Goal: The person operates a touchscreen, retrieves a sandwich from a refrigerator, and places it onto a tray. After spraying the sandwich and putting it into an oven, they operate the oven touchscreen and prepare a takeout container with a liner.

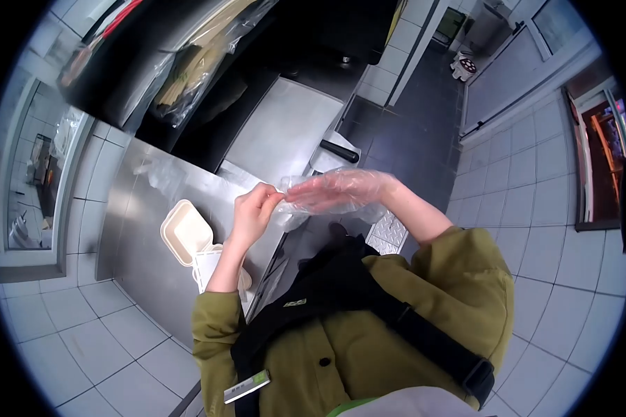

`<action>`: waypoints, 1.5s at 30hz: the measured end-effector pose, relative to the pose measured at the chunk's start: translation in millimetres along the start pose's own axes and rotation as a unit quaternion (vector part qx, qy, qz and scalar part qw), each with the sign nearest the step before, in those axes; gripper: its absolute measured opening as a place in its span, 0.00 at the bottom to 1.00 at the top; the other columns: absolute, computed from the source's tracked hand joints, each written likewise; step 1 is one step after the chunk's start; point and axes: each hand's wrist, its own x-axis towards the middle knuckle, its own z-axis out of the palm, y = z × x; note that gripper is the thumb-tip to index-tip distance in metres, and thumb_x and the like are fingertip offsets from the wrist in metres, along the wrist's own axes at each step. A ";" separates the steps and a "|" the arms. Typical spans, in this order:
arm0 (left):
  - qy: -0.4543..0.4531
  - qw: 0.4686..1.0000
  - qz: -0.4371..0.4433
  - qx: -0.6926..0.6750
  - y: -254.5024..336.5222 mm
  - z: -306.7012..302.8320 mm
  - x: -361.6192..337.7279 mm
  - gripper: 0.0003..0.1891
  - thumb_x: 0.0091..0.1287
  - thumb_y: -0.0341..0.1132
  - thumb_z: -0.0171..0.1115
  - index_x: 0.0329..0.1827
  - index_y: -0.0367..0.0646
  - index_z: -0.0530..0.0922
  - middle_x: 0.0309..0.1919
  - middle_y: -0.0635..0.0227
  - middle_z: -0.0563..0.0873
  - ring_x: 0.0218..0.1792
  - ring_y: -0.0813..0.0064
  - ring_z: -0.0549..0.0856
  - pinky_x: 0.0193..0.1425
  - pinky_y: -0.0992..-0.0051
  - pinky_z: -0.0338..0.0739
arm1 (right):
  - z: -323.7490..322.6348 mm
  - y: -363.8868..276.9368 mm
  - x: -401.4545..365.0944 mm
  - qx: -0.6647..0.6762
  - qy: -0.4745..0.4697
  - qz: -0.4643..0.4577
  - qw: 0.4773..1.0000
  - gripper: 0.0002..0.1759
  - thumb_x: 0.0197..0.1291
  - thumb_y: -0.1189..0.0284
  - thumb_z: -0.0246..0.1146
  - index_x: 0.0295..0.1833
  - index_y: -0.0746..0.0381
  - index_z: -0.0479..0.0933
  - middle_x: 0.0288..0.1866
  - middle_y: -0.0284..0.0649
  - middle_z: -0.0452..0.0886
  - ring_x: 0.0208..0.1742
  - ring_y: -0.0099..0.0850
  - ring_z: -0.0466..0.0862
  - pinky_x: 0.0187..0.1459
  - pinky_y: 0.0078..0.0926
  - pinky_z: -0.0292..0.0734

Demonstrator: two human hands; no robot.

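My right hand is inside a clear disposable plastic glove, its fingers stretched out and pointing left. My left hand is bare, with thumb and fingers pinched on the film near the glove's fingertip end. Both hands are raised in front of my body, close to the counter's edge. Below and left of them, an off-white takeaway box lies with its lid open on the steel counter. A white sheet, perhaps paper, partly covers the box, and my left forearm hides some of it.
Crumpled clear plastic lies at the back of the counter. Beyond my hands are a flat metal plate and a black-handled tool. Bagged thin sticks sit on a dark shelf. Tiled floor runs along the right.
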 end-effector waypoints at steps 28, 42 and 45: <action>0.040 0.938 -0.203 0.279 -110.7 -104.5 -43.0 0.09 0.63 0.34 0.55 0.28 0.37 0.72 0.22 0.51 0.77 0.26 0.50 0.77 0.31 0.61 0.70 | -85.7 81.0 -55.7 0.159 0.114 0.085 0.977 0.25 0.66 0.69 0.49 0.66 0.67 0.57 0.64 0.49 0.65 0.60 0.36 0.72 0.59 0.27 0.67; -0.240 0.964 0.070 -0.090 45.6 -83.6 0.3 0.17 0.70 0.38 0.45 0.42 0.32 0.78 0.27 0.62 0.84 0.31 0.75 0.82 0.36 0.78 0.75 | 76.1 394.4 -182.0 -0.148 0.746 0.141 0.634 0.20 0.58 0.70 0.58 0.55 0.66 0.69 0.37 0.38 0.79 0.32 0.25 0.76 0.36 0.24 0.73; -0.292 0.894 0.184 -0.286 160.7 -28.1 -37.2 0.22 0.72 0.40 0.39 0.33 0.32 0.78 0.11 0.68 0.77 0.14 0.82 0.76 0.21 0.81 0.69 | 218.8 429.1 -155.7 -0.183 0.749 0.193 0.608 0.31 0.56 0.56 0.60 0.57 0.68 0.68 0.42 0.49 0.80 0.42 0.37 0.80 0.46 0.32 0.74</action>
